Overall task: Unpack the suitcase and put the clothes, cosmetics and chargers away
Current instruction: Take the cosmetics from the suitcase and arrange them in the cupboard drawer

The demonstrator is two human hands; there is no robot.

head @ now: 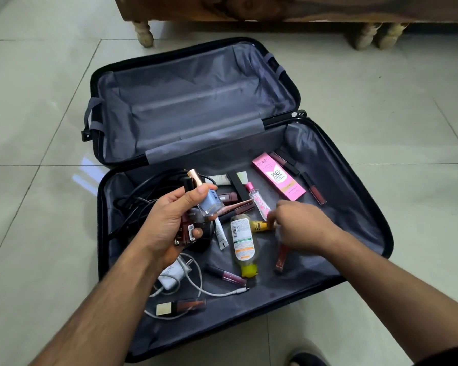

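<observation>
Lying wide open on the tiled floor (381, 107), both halves flat: a dark suitcase (376, 233) with grey lining. Far half bare of contents. Near half scattered with cosmetics and chargers.

Left hand (169, 223), palm up over the near half, clamped round a bundle of small bottles: a pale blue nail polish (209, 200) with a rose-gold cap pinned under the thumb, and dark red bottles (186, 229) against the lower fingers.

Right hand (299, 225), well apart from the left, reaching down beside a small yellow tube (259, 225), fingers curled together at the tips; blurred, so cannot tell whether anything is pinched there.

Between the two hands, on the lining: a clear bottle with a yellow cap (243, 247), cap toward the near edge, and a slim white tube (221, 235) just beside it. Farther back, a pink Pond's BB cream box (278, 179), with dark lip glosses (313, 187) near it along the right wall.

Behind the left hand, a coil of black cable (143, 191). Below the left wrist, a white charger (171, 276) with its white cable (217, 293) looping across the lining.

Beyond the suitcase, wooden furniture (275, 9) on turned legs.
</observation>
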